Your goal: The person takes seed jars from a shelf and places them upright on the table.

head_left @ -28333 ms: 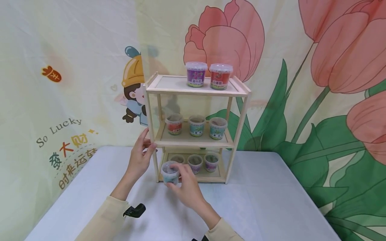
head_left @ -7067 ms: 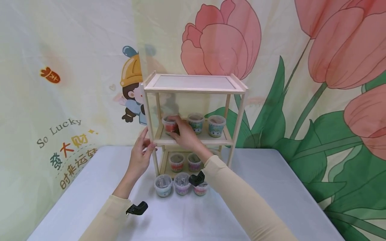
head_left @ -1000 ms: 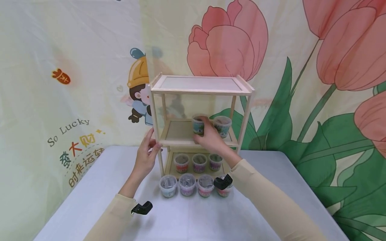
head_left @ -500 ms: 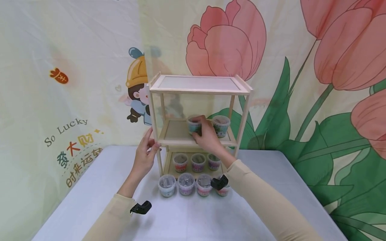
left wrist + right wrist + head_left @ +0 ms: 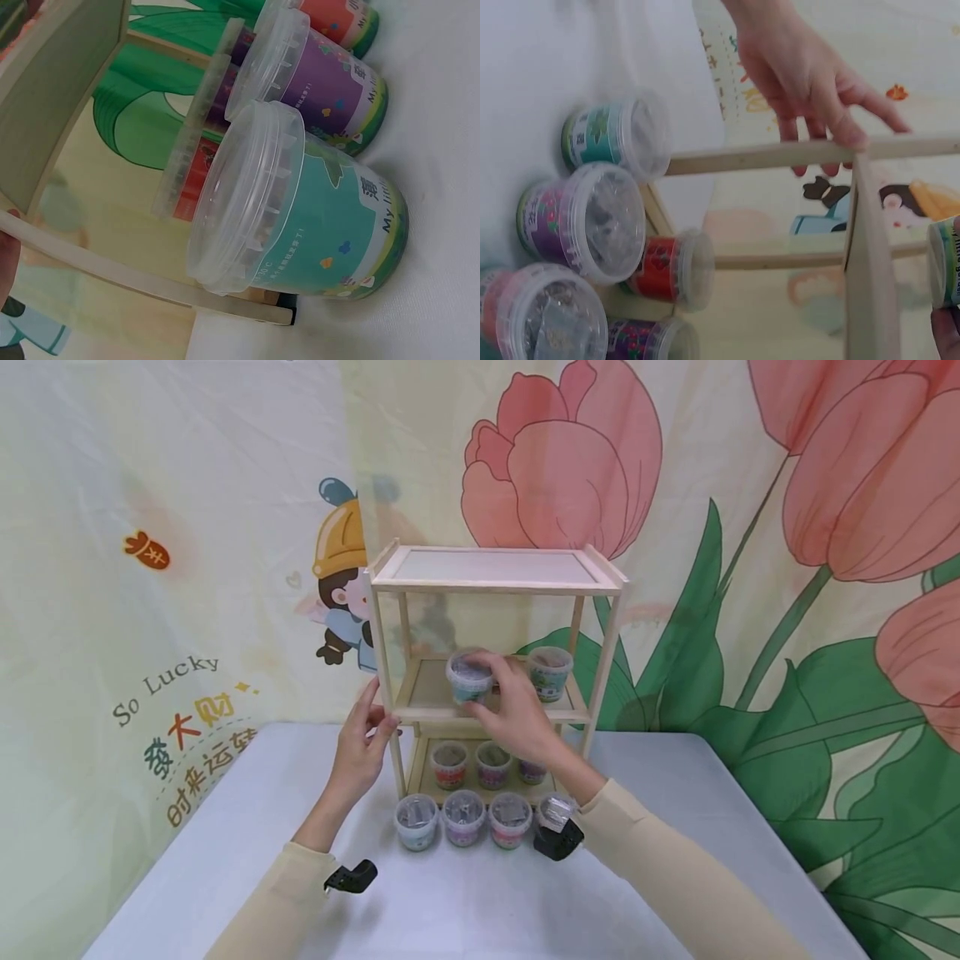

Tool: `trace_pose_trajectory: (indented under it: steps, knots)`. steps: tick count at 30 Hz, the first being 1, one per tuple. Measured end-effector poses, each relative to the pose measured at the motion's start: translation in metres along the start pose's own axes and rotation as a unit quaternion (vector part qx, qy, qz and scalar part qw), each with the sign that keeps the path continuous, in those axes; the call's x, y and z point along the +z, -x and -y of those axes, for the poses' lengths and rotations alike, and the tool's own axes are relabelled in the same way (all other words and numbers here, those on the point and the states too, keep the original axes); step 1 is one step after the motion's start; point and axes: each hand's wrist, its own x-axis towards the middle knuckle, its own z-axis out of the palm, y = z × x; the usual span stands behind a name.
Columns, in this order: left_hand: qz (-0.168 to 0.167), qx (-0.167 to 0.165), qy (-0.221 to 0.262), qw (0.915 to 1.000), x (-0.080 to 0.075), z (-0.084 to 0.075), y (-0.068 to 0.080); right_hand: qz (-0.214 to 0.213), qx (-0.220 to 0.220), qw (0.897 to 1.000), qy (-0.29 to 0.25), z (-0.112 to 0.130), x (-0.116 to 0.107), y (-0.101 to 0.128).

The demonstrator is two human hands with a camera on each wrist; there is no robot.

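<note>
A three-tier wooden rack [image 5: 495, 583] stands on the white table [image 5: 660, 827]. My right hand [image 5: 495, 692] grips a clear-lidded tub with a teal label [image 5: 468, 677], holding it in the air just in front of the middle shelf. In the right wrist view that tub [image 5: 946, 261] shows at the right edge. My left hand [image 5: 369, 727] holds the rack's front left post [image 5: 795, 154] at middle-shelf height. One tub [image 5: 550, 672] stands on the middle shelf's right side. The top shelf is bare.
Three tubs [image 5: 491, 764] stand on the bottom shelf. Several lidded tubs [image 5: 462, 817] stand in a row on the table before the rack; the left wrist view shows the teal one [image 5: 300, 217] and a purple one [image 5: 322, 82] close up. A printed cloth backdrop [image 5: 750, 527] hangs behind.
My right hand has lifted the teal-labelled tub off the middle shelf and drawn it forward and to the left. My left hand has stayed on the post.
</note>
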Motion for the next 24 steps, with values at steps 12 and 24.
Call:
trace_pose_trajectory:
  steps: [12,24]
  knots:
    - [0.001,0.005,-0.006,1.0000,0.000,-0.002,0.000,0.033,0.019,0.999,-0.020,0.031,0.008,0.042]
    - [-0.010,0.018,-0.011,0.9997,0.003,0.012,-0.002,0.044,0.054,0.997,-0.036,0.025,0.041,0.079]
